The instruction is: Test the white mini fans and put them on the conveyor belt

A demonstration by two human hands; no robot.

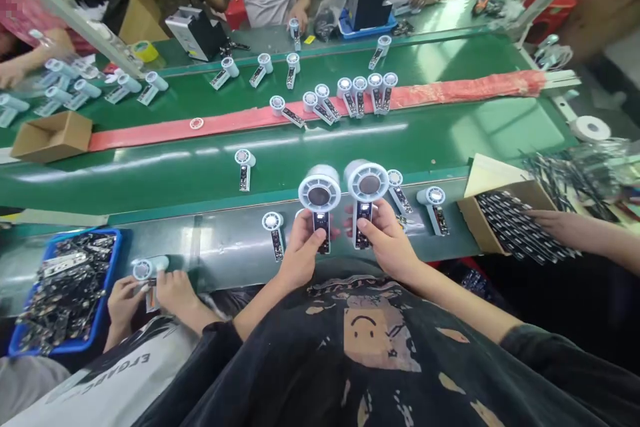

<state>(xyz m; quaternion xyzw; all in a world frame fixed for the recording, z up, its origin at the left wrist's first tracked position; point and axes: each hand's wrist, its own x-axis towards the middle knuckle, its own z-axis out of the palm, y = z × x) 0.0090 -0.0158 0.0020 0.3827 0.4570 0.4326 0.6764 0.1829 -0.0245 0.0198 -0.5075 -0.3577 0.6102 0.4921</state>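
Note:
My left hand (pixel 301 247) is closed round the handle of a light-blue handheld fan (pixel 320 188), its thumb on the dark circuit board in the open handle. In my right hand (pixel 387 240) is a second fan (pixel 367 181) of the same kind, held upright beside the first, its thumb also on the board. Both fans have round heads with a dark disc in the middle and face me. On the bench near my hands lie more such fans: one (pixel 273 221) to the left, one (pixel 395 178) just behind my right hand and another (pixel 436 197) further right.
A green conveyor (pixel 190 180) runs across, with a red strip (pixel 240 121) carrying several fans. At left, a blue basket (pixel 117 260) holds dark parts, beside a co-worker's hands (pixel 177 290) on a fan. At right, a person's hand (pixel 555 223) reaches over a cardboard box (pixel 473 223) of boards.

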